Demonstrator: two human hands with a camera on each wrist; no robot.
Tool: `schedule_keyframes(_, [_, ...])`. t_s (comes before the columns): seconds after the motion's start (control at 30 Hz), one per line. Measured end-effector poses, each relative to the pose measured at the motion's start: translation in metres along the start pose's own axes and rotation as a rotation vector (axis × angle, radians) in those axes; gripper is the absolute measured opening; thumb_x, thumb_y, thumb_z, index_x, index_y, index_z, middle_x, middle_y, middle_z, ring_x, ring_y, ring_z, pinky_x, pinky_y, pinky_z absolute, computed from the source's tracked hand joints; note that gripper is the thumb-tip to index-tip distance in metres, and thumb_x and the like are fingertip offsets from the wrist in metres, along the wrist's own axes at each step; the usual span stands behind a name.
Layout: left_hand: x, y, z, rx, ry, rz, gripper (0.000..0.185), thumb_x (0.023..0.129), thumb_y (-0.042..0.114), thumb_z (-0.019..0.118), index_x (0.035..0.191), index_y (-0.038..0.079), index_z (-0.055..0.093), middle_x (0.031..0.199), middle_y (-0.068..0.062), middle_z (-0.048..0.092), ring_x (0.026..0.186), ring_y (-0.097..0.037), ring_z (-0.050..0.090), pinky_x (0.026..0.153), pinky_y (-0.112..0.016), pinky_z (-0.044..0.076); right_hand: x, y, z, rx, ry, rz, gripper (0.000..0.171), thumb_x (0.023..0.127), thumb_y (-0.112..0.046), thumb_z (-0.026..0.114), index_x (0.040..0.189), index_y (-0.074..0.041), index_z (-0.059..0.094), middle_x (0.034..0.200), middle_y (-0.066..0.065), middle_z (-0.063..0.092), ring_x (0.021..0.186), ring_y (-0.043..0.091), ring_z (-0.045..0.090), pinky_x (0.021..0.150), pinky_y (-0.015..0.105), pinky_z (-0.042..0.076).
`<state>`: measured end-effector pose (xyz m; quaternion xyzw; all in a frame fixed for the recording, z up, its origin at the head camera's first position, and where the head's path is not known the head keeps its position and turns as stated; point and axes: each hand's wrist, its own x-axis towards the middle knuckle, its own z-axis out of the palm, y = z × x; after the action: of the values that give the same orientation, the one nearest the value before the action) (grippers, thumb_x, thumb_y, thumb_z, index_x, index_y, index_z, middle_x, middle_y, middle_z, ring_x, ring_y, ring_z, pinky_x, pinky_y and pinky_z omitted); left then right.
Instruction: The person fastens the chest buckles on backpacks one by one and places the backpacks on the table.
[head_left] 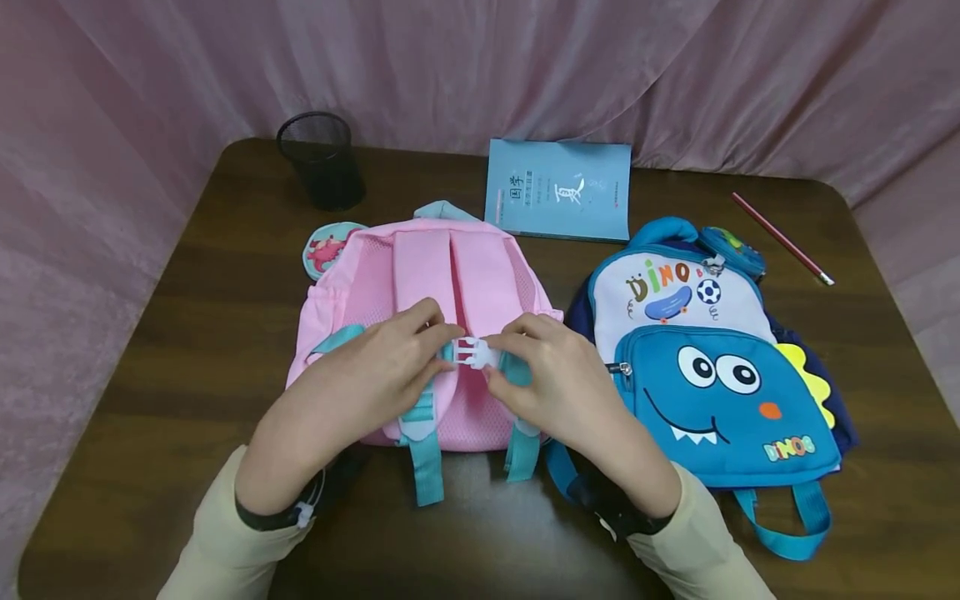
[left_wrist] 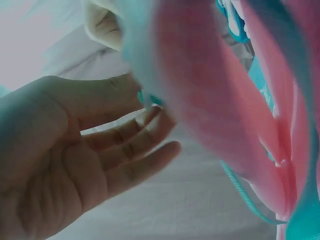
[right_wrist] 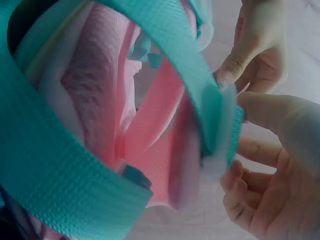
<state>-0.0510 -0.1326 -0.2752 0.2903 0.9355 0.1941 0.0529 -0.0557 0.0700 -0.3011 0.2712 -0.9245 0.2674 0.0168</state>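
Observation:
A pink backpack (head_left: 420, 275) lies back-side up in the middle of the table, its pink shoulder straps and teal webbing (head_left: 426, 467) facing me. Both hands meet over a small white chest-strap buckle (head_left: 474, 353). My left hand (head_left: 442, 346) pinches its left half and my right hand (head_left: 498, 357) pinches its right half; whether the halves are locked together I cannot tell. The left wrist view shows the left hand (left_wrist: 142, 102) pinching a teal bit beside the pink fabric (left_wrist: 210, 100). In the right wrist view the right hand (right_wrist: 245, 125) pinches the teal strap (right_wrist: 170, 40).
A blue dinosaur backpack (head_left: 712, 367) lies just right of the pink one. Behind are a light-blue notebook (head_left: 558, 187), a black mesh pen cup (head_left: 321, 160) at the back left and a red pencil (head_left: 782, 237) at the back right. A pink curtain hangs behind the dark wooden table (head_left: 187, 333).

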Motion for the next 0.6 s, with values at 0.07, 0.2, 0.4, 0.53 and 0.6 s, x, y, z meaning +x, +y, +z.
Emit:
schedule_keyframes(0.07, [0.0013,-0.0005,-0.0015,-0.017,-0.004,-0.005,0.037,0.078,0.015,0.076,0.111,0.001,0.065,0.094,-0.008,0.056,0.069,-0.015,0.058,0.064,-0.024,0.054,0.0004,0.0003,-0.0018,0.046,0.010,0.001,0.037,0.071,-0.019,0.080,0.105,-0.007,0.071,0.093,0.005,0.065,0.078,0.015,0.058,0.061,0.025,0.053])
schedule_keyframes(0.2, [0.0019,-0.0007,-0.0033,-0.030,-0.011,0.000,0.037,0.076,0.017,0.078,0.107,0.001,0.066,0.094,-0.008,0.060,0.070,-0.015,0.061,0.066,-0.025,0.054,0.0010,0.0008,-0.0037,0.114,0.018,0.005,0.043,0.072,-0.015,0.080,0.112,-0.008,0.067,0.100,0.006,0.064,0.081,0.015,0.055,0.062,0.026,0.053])
schedule_keyframes(0.4, [-0.0008,-0.0019,-0.0062,-0.019,0.022,-0.004,0.038,0.072,0.018,0.081,0.104,0.000,0.068,0.091,-0.008,0.062,0.066,-0.014,0.059,0.062,-0.023,0.053,0.0035,0.0026,-0.0056,0.229,0.015,0.001,0.043,0.072,-0.012,0.080,0.112,-0.007,0.064,0.097,0.005,0.065,0.081,0.016,0.058,0.065,0.029,0.055])
schedule_keyframes(0.53, [-0.0025,-0.0013,-0.0082,-0.054,0.037,-0.040,0.034,0.071,0.014,0.080,0.100,0.000,0.069,0.085,-0.007,0.063,0.065,-0.013,0.057,0.062,-0.023,0.053,0.0043,0.0063,-0.0059,0.288,-0.030,-0.003,0.036,0.074,-0.010,0.079,0.107,-0.008,0.065,0.096,0.003,0.064,0.083,0.015,0.057,0.068,0.027,0.055])
schedule_keyframes(0.6, [-0.0038,-0.0006,-0.0089,-0.061,0.055,-0.043,0.031,0.071,0.012,0.080,0.097,0.000,0.069,0.081,-0.006,0.063,0.063,-0.012,0.055,0.061,-0.022,0.052,0.0038,0.0067,-0.0055,0.305,-0.033,0.000,0.035,0.075,-0.010,0.078,0.107,-0.009,0.066,0.099,0.003,0.065,0.085,0.015,0.058,0.070,0.028,0.055])
